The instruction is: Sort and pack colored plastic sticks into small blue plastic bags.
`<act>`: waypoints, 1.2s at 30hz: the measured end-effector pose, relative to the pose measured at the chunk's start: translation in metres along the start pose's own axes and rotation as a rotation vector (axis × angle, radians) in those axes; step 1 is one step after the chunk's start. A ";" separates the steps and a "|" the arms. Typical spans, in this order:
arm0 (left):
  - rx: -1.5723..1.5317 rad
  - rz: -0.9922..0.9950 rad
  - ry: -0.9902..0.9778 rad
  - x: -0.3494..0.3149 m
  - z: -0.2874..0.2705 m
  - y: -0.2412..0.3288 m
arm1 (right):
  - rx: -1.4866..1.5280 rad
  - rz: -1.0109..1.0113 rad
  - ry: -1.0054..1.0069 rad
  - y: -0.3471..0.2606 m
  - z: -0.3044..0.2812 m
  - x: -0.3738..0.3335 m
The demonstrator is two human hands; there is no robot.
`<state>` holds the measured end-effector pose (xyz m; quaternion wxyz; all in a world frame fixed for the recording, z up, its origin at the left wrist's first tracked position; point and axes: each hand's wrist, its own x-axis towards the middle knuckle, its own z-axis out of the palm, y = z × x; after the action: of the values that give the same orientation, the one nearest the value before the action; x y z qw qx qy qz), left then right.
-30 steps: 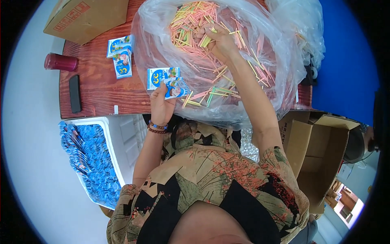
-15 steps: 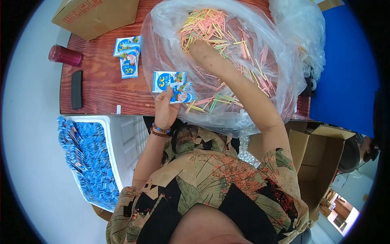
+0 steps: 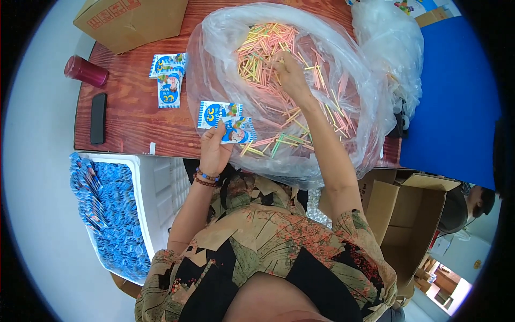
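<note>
Two small blue-and-white packets [image 3: 238,132] overlap in my left hand [image 3: 215,151], pinched between thumb and fingers at the front edge of a large clear plastic bag [image 3: 201,59]. Thin pink, yellow and green sticks [image 3: 255,61] lie heaped in that open bag, with more scattered toward its right and front. Over the right side of the heap, my right hand [image 3: 291,74] is closed with its fingers bunched and pointing down. Whatever its fingertips grip is too small to make out. Beyond the bag's left side, a few more packets [image 3: 169,88] rest on the reddish wooden table [image 3: 126,115].
A cardboard box [image 3: 131,24], a dark red cup [image 3: 86,71] and a black oblong object [image 3: 98,118] occupy the table's left. Below stands a white foam box [image 3: 140,206] full of blue packets. An open carton [image 3: 410,214] is at right, with a person [image 3: 472,206] beyond.
My right hand has drawn back to the right from the left part of the heap, and its bunched fingers show more. My left hand keeps the two packets in nearly the same place.
</note>
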<state>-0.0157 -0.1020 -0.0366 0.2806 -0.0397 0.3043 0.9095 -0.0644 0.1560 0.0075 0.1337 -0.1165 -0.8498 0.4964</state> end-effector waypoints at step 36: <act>0.023 0.034 0.117 0.025 0.055 -0.005 | 1.453 -0.094 0.199 -0.045 0.002 -0.032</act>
<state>-0.0282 -0.0548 -0.0004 0.2470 -0.0845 0.3313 0.9067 -0.0375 0.1222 0.0427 0.2750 -0.0065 -0.2944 0.9152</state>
